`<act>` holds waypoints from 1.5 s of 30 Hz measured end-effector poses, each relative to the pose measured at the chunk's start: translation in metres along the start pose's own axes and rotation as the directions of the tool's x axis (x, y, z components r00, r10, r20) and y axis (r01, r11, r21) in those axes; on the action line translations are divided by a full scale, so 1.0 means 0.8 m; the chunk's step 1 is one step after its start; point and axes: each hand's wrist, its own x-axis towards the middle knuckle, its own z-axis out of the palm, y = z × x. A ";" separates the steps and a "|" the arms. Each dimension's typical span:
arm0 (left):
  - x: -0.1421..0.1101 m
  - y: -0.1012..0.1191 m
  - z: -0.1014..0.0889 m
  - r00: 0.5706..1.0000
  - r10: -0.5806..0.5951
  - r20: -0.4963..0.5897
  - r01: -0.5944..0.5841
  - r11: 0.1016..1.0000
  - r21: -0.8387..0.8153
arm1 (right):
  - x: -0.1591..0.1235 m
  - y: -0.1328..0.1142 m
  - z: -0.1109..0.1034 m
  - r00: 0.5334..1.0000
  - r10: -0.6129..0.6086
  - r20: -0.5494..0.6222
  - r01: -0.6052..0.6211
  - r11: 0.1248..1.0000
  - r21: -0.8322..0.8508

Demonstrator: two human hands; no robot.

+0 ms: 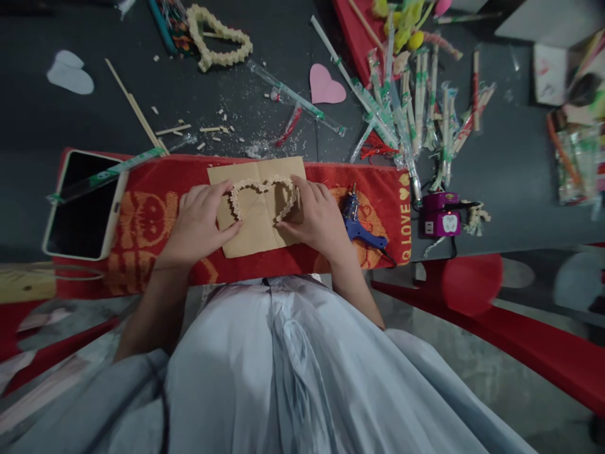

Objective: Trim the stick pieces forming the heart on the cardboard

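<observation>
Your pale blue garment [265, 366], foremost in the head view. One two-lobed frame [263, 188]: cream, knobbly, small-pieced, gapped at its lower end; located on creased brown paper [253, 236] over a red towel [142, 217]. Your left hand [201, 217]: thumb and fingers pinching its left side. Your right hand [317, 217]: likewise, right side.

Surface: dark grey, spanning the upper view; thin seam near mid-width [118, 25]
Floor: grey, mottled, seen at lower right [510, 384]
Right: long red bar [543, 362], slanting; round red shape [472, 284] above it
Left: shorter red bar [61, 360], slanting
Light: dim, soft shadows
</observation>
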 end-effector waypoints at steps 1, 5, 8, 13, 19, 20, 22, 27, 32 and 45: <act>0.000 0.000 0.000 1.000 -0.001 0.003 0.001 1.000 0.000 | 0.000 0.000 0.001 1.000 0.004 0.000 -0.004 1.000 0.000; 0.001 -0.001 0.000 1.000 -0.005 0.011 0.005 1.000 -0.002 | -0.001 0.001 0.001 1.000 0.012 0.002 -0.012 1.000 0.001; 0.002 -0.003 0.000 1.000 -0.002 0.016 0.002 1.000 -0.007 | -0.001 0.002 0.000 1.000 0.014 0.009 -0.014 1.000 0.008; 0.005 -0.005 -0.001 0.999 -0.025 0.040 0.028 0.997 -0.066 | -0.002 0.000 -0.003 0.999 0.039 0.024 -0.039 0.999 0.016; 0.004 -0.001 -0.003 0.996 -0.066 0.063 0.073 0.991 -0.117 | -0.001 0.000 -0.003 0.998 0.051 0.040 -0.051 0.999 0.009; 0.003 -0.001 -0.003 0.996 -0.064 0.062 0.071 0.991 -0.110 | -0.002 0.000 -0.002 0.998 0.055 0.041 -0.055 0.998 0.010; 0.003 -0.002 -0.003 0.996 -0.055 0.064 0.061 0.994 -0.093 | -0.002 0.001 -0.002 0.997 0.063 0.044 -0.064 0.998 0.016; 0.004 -0.006 -0.002 0.997 -0.031 0.075 0.035 0.998 -0.044 | -0.003 0.003 -0.001 0.997 0.062 0.039 -0.064 0.998 0.028; 0.000 -0.009 -0.001 0.998 0.054 0.039 -0.056 0.997 0.059 | -0.003 0.004 0.000 0.997 0.073 0.035 -0.074 0.997 0.027; -0.002 -0.005 -0.005 0.996 0.089 0.008 -0.090 0.992 0.083 | -0.004 0.004 -0.001 0.993 0.095 0.065 -0.097 0.995 0.029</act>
